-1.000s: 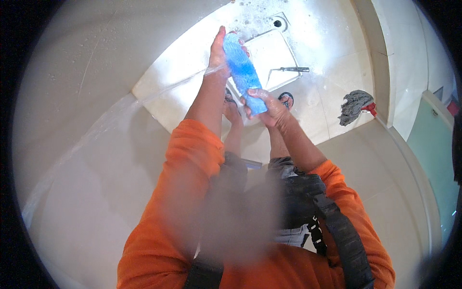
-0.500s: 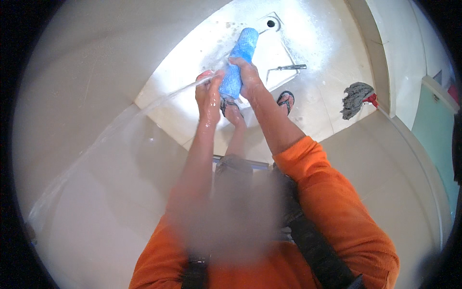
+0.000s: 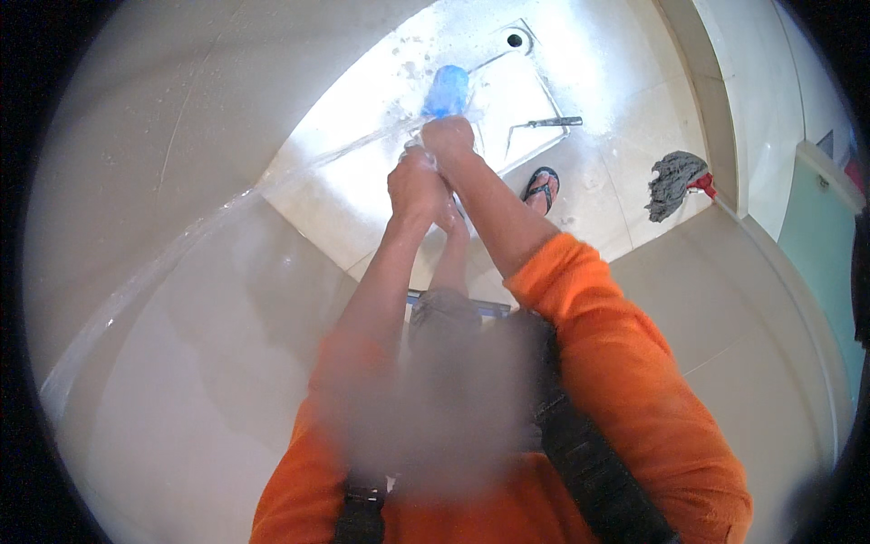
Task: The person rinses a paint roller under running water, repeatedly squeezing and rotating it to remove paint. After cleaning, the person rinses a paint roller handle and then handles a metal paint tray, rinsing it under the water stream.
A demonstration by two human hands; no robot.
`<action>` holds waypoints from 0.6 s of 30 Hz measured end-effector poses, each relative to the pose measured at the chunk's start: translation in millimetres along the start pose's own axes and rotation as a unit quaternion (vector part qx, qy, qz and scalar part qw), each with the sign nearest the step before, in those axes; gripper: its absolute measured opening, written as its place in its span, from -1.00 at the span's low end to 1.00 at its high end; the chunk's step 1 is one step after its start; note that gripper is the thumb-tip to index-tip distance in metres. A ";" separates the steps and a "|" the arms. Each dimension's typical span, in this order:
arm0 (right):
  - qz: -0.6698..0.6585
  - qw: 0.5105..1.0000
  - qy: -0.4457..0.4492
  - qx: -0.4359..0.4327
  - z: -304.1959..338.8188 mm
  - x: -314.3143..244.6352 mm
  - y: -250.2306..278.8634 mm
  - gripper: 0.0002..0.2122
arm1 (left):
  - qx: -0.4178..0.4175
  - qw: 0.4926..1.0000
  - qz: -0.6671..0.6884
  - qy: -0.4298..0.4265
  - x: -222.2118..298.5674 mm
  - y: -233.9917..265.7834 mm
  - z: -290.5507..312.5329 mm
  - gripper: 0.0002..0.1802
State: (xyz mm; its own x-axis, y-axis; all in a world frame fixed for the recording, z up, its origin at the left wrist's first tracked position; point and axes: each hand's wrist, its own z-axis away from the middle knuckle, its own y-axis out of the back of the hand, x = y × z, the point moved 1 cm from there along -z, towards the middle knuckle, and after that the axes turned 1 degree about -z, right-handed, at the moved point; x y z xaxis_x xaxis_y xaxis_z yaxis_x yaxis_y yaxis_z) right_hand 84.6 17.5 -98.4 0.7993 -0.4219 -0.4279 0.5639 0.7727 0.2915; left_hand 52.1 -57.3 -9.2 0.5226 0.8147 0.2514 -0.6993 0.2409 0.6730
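Observation:
A blue fuzzy paint roller cover (image 3: 448, 91) points away from me, its far end bare and its near part hidden by my fists. My right hand (image 3: 449, 139) is wrapped round it, higher up. Closed just below and to the left, my left hand (image 3: 418, 185) grips the near end, though its fingers are mostly hidden. A stream of water (image 3: 299, 168) arcs in from the lower left and hits the cover near my hands. On the floor beyond lies a bent wire roller frame with a grey handle (image 3: 555, 121).
A round drain (image 3: 515, 41) sits in the wet tiled floor at the top. My sandalled foot (image 3: 541, 189) stands to the right of my arms. Against the right wall leans a grey string mop (image 3: 675, 186) with a red socket. A pale green panel (image 3: 829, 245) stands farther right.
My left hand has come up and right against the roller cover and closed on it. My right hand has turned over into a fist, covering more of the cover.

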 end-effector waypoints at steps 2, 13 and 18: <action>0.189 0.979 0.075 0.000 5.1 -3.2 1.7 -0.65 | 0.005 0.999 0.001 0.042 7.4 5.3 9.7 -0.46; -0.410 0.893 -0.119 -0.142 -12.7 17.8 10.3 -0.79 | -0.134 0.939 0.289 0.127 -7.5 8.8 33.0 -0.56; -0.517 0.821 -0.106 -0.218 -3.9 15.7 27.1 -0.71 | -0.205 0.807 0.536 0.138 -14.2 10.9 57.4 -0.62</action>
State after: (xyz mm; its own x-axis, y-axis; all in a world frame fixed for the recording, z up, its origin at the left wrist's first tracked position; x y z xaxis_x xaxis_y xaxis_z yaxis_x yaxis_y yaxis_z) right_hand 111.6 33.6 -100.6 -0.0151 -0.9965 -0.0819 0.8730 0.0268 -0.4871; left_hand 65.1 -96.4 34.5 -0.5800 0.7432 0.3335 -0.8090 -0.5735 -0.1289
